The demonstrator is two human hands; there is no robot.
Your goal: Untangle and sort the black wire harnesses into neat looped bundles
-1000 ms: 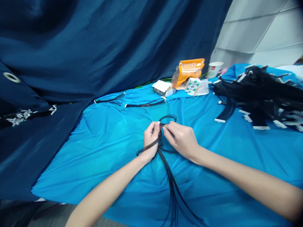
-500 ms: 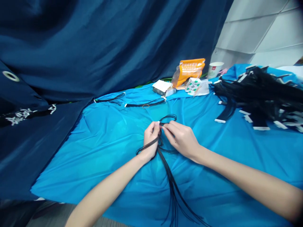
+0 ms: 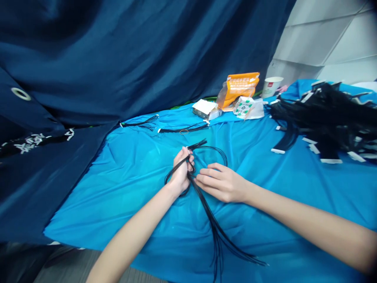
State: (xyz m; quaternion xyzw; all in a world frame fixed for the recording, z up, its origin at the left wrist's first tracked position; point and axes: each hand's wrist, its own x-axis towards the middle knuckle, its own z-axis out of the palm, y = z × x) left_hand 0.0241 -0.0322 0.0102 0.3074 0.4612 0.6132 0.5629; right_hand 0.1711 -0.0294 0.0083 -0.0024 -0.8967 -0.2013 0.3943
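Observation:
A bundle of thin black wires [image 3: 210, 216] is gripped by my left hand [image 3: 181, 169], with a white connector or tie showing at its fingertips. One loop of wires passes over the left wrist, and another arcs out to the right. Short wire ends stick up past the fingers. Below, the long loose ends fan out over the blue cloth. My right hand [image 3: 222, 182] is beside the bundle, its fingers stretched out and a little apart. Its fingertips come close to the wires; whether they touch cannot be made out.
Blue cloth [image 3: 123, 204] covers the table. A large pile of black wire harnesses [image 3: 330, 114] with white connectors lies at the right. Farther back are a small box [image 3: 207, 109], an orange pouch [image 3: 239, 90], a white packet [image 3: 249, 108], a paper cup [image 3: 271, 87] and several harnesses [image 3: 176, 129].
My right hand has let go near the connector and moved down, its fingers straightening. Short wire ends now project above my left hand, and the right-hand loop has widened.

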